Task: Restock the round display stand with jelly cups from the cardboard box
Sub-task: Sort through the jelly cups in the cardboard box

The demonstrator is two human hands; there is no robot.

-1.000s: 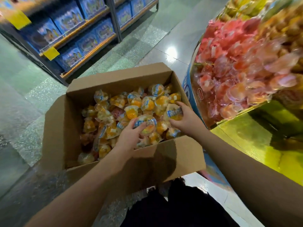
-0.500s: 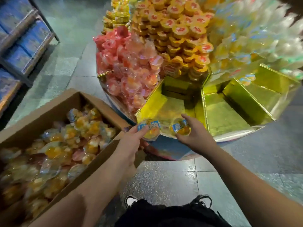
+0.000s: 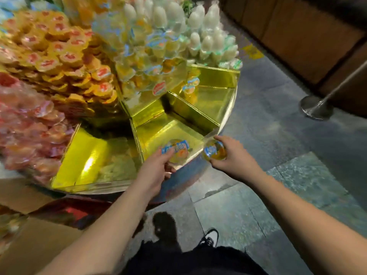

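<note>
Both bare forearms reach forward from the near edge toward the round display stand lined with shiny gold foil [image 3: 208, 116]. The left hand [image 3: 156, 169] is extended over the stand's near rim, its grip closed round a clear plastic jelly cup with orange filling and a blue-and-white lid [image 3: 175, 150], thumb on the lid, holding it low over the floor of the middle gold compartment. The right hand [image 3: 232, 157] hangs just outside the rim, to the right of that compartment's corner, fingers curled from above round a second orange jelly cup with a blue label [image 3: 213, 152], which is tilted on its side.

Farther in, the stand is heaped with stock: pink jelly cups [image 3: 29, 132] on the left, yellow cups with red-marked lids [image 3: 59, 56] behind them, clear orange cups [image 3: 151, 48] and white bottle-shaped packs [image 3: 206, 36] on the far side. The brown cardboard box [image 3: 35, 245] sits at the near left on the grey tiled floor [image 3: 278, 195]. A chrome post base [image 3: 315, 108] stands far right.
</note>
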